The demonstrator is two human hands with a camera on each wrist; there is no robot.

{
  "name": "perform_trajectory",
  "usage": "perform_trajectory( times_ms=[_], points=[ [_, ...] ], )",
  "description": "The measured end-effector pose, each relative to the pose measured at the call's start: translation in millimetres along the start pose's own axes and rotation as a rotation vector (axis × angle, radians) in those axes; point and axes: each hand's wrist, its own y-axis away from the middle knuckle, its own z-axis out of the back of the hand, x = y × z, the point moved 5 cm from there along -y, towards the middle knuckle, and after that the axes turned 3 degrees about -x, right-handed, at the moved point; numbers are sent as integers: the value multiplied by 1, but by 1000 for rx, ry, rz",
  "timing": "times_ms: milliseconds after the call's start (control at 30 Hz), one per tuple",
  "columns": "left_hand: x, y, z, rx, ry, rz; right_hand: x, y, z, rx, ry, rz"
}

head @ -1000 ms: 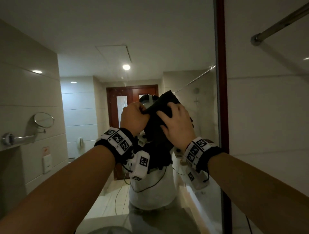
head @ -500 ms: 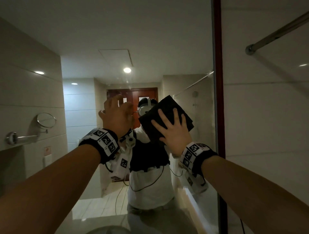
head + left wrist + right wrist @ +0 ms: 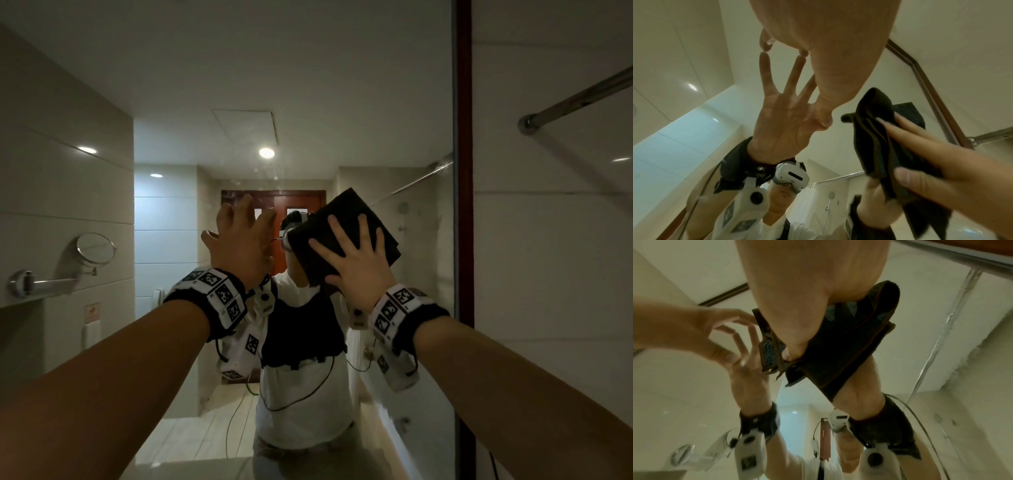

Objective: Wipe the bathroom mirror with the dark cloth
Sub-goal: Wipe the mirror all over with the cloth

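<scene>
Pressing the folded dark cloth (image 3: 342, 236) flat against the mirror (image 3: 308, 85), the right hand (image 3: 356, 263) spreads straight fingers over it. The left hand (image 3: 239, 246) is open beside it, holding nothing, fingertips meeting the glass.

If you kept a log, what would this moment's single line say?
right hand: flat, presses dark cloth on mirror | left hand: open, fingertips at glass, holds nothing | stage: wipe starting
</scene>
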Motion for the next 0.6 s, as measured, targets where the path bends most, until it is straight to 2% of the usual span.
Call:
perform_trajectory(
  times_ms=[267, 367, 500, 600],
  points=[
    [-2, 0, 2, 9, -61, -5, -36, -52, 34, -64, -81, -138],
    [-4, 0, 5, 9, -55, 0, -35, -53, 45, -87, 8, -137],
    [-4, 0, 4, 6, -50, 4, -26, -53, 61, -194, 162, -96],
    [-2, -2, 2, 16, -54, 3, -24, -54, 66, -230, 197, -87]
  ],
)
